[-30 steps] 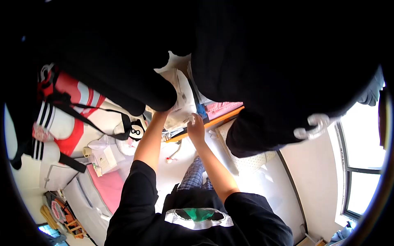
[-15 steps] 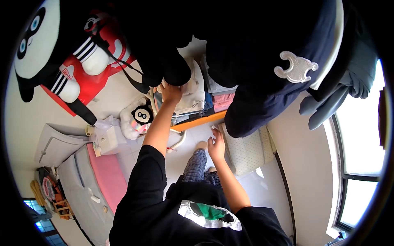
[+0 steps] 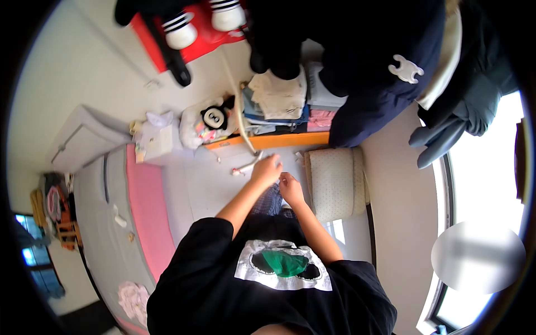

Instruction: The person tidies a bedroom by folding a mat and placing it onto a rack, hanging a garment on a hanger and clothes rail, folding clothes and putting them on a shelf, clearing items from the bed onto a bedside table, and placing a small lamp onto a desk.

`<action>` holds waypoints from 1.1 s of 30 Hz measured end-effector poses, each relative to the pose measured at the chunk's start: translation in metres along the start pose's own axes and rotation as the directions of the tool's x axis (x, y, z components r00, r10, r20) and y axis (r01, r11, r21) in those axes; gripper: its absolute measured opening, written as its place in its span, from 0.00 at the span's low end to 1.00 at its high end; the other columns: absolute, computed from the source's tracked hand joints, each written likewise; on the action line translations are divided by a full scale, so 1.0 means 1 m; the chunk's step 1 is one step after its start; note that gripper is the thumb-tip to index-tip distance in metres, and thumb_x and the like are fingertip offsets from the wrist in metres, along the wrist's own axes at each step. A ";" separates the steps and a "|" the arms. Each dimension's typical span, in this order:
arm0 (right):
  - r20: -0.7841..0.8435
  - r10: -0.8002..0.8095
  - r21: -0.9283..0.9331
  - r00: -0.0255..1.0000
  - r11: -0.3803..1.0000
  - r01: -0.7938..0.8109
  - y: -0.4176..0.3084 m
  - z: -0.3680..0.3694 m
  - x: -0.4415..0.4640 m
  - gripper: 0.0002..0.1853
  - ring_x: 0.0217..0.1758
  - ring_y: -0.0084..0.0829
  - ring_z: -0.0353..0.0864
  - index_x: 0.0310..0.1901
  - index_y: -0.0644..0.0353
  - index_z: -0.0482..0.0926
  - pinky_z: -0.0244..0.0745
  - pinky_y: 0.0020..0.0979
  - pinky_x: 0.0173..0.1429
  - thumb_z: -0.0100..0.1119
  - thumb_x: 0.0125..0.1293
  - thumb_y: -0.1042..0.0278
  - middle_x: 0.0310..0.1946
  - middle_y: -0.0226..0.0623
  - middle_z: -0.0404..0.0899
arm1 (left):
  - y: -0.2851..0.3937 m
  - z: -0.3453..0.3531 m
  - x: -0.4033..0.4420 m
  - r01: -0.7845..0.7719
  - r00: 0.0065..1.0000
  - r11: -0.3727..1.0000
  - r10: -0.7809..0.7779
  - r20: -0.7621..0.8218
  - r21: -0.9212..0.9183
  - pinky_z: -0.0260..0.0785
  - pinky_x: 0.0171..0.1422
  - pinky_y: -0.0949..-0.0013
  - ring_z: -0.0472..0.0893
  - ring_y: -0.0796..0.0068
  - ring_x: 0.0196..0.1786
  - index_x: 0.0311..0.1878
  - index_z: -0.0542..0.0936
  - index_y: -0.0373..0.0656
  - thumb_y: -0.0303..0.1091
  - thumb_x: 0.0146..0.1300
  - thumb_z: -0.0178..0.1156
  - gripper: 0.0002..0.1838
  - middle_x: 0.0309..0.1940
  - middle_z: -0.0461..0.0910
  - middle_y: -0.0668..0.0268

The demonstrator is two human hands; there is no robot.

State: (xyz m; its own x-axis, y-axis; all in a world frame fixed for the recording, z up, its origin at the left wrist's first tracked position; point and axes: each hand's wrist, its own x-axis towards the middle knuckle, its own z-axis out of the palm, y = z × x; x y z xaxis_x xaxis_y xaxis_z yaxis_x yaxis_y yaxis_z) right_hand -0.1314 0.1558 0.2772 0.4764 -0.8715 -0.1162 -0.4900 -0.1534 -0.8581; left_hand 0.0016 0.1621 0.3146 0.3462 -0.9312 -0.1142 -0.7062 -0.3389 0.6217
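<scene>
My left hand (image 3: 268, 169) is in front of my body, above the floor, with its fingers curled in. Close beside it on the right, my right hand (image 3: 291, 189) also has bent, closed fingers. Whatever either hand holds, if anything, is too small or hidden to make out. Beyond the hands, folded clothes (image 3: 277, 95) are stacked on a shelf with an orange front edge (image 3: 296, 140). A white curved stand leg (image 3: 248, 166) shows just left of my left hand.
Dark garments (image 3: 368, 111) hang overhead on the right. A dotted cushion (image 3: 336, 181) lies on the floor right of my hands. On the left are a bed (image 3: 106, 223) with a pink edge, a white box (image 3: 162, 142) and a plush toy (image 3: 215, 117). A window (image 3: 480, 206) is at far right.
My left hand has left the folded clothes and come back toward my body, close to my right hand. The view has shifted, showing more of the shelf and floor.
</scene>
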 end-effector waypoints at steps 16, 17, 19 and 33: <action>0.585 -0.023 -0.236 0.811 0.952 0.197 -0.035 0.158 -0.074 0.13 0.29 0.46 0.78 0.44 0.56 0.73 0.72 0.41 0.36 0.50 0.56 0.68 0.24 0.46 0.77 | -0.219 -0.066 -0.307 0.420 0.690 0.807 -0.581 -0.432 -0.415 0.69 0.40 0.62 0.77 0.57 0.36 0.34 0.75 0.40 0.28 0.53 0.53 0.06 0.30 0.77 0.55; 0.620 -0.044 -0.220 0.783 0.948 0.228 -0.049 0.180 -0.073 0.13 0.29 0.46 0.78 0.45 0.56 0.72 0.71 0.41 0.36 0.51 0.57 0.68 0.24 0.45 0.77 | -0.227 -0.074 -0.320 0.443 0.647 0.786 -0.613 -0.454 -0.430 0.69 0.40 0.62 0.77 0.57 0.36 0.34 0.75 0.40 0.28 0.53 0.53 0.06 0.30 0.77 0.55; 0.685 -0.060 -0.221 0.726 0.932 0.286 -0.082 0.232 -0.082 0.13 0.27 0.42 0.77 0.46 0.56 0.71 0.71 0.39 0.35 0.50 0.58 0.67 0.22 0.43 0.76 | -0.241 -0.098 -0.354 0.473 0.568 0.708 -0.700 -0.432 -0.525 0.69 0.40 0.61 0.77 0.57 0.35 0.34 0.75 0.42 0.31 0.55 0.52 0.06 0.29 0.77 0.58; 0.979 -0.191 0.125 0.074 0.841 0.527 -0.258 0.535 -0.261 0.10 0.16 0.31 0.66 0.42 0.56 0.74 0.62 0.32 0.24 0.52 0.57 0.69 0.11 0.36 0.66 | -0.378 -0.189 -0.586 0.618 -0.019 0.300 -0.918 -0.396 -0.727 0.67 0.34 0.58 0.78 0.55 0.30 0.34 0.77 0.40 0.43 0.62 0.49 0.15 0.24 0.78 0.54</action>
State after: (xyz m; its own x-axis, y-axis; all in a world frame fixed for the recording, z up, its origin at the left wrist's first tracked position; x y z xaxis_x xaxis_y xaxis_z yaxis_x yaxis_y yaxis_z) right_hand 0.2612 0.6716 0.2610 0.8433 0.4210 -0.3340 -0.0700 -0.5301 -0.8450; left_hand 0.1821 0.8614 0.2928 0.8861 0.3821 -0.2622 0.4508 -0.5792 0.6793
